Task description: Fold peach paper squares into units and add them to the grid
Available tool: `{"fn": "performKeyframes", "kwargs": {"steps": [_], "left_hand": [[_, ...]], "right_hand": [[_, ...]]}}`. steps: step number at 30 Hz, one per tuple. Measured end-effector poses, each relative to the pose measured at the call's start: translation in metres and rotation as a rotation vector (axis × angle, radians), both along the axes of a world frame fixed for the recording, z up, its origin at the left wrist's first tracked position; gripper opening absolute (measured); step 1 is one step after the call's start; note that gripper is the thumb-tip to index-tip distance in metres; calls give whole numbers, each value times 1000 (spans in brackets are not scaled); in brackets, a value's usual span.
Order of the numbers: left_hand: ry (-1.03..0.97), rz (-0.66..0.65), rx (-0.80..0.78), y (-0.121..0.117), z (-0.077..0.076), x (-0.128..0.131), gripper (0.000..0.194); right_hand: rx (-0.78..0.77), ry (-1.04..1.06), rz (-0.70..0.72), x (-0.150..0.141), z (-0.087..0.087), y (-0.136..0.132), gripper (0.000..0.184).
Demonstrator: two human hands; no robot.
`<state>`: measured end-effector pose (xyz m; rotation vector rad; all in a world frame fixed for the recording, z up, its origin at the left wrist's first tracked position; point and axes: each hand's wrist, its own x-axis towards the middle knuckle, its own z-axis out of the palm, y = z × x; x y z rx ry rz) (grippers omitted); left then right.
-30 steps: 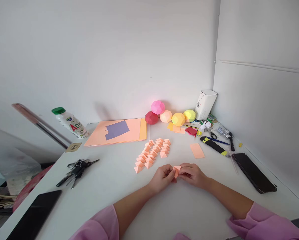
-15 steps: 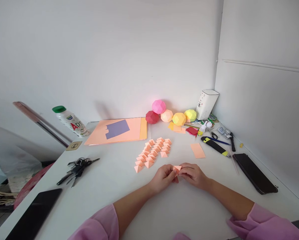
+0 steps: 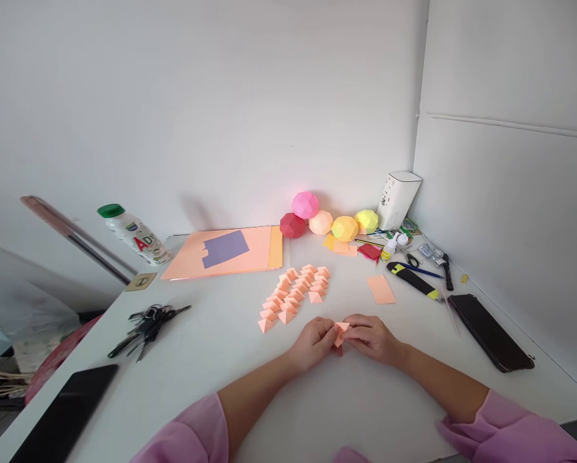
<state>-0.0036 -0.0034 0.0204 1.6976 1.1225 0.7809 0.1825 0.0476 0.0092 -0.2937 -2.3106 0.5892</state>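
Observation:
A small peach piece of folded paper (image 3: 341,330) is held between both hands, just above the table. My left hand (image 3: 315,344) pinches its left side, thumb on top. My right hand (image 3: 372,339) grips the right edge with thumb and fingers closed; part of the paper is hidden behind the fingers. Beyond my left hand stand rows of folded peach paper pyramids (image 3: 287,312). A flat peach paper rectangle (image 3: 381,289) lies past my right hand.
Faceted paper balls (image 3: 345,229) sit by the wall. Right of them are a glue bottle (image 3: 389,249), a utility knife (image 3: 412,281) and a black case (image 3: 491,332). At left are peach sheets (image 3: 187,256), a bottle (image 3: 135,235), keys (image 3: 150,325) and a black phone (image 3: 67,411).
Both hands stay almost in place, still holding the folded paper. The right fingers and the paper have shifted very slightly; the whole view has moved a little.

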Motion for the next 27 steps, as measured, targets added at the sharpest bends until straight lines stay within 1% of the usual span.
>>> {"fn": "performKeyframes", "kwargs": {"steps": [6, 13, 16, 21, 27], "left_hand": [[48, 41, 19, -1, -1, 0, 39], [51, 57, -3, -1, -1, 1, 38], [-5, 62, -45, -1, -2, 2, 36], [-181, 70, -174, -1, -6, 3, 31], [-181, 48, -176, 0, -9, 0, 35]], "right_hand": [[-10, 22, -24, 0, -1, 0, 15], [-64, 13, -53, 0, -2, 0, 16], [-85, -7, -68, 2, -3, 2, 16], [-114, -51, -67, 4, -7, 4, 16], [-114, -52, -66, 4, -8, 4, 16]]}}
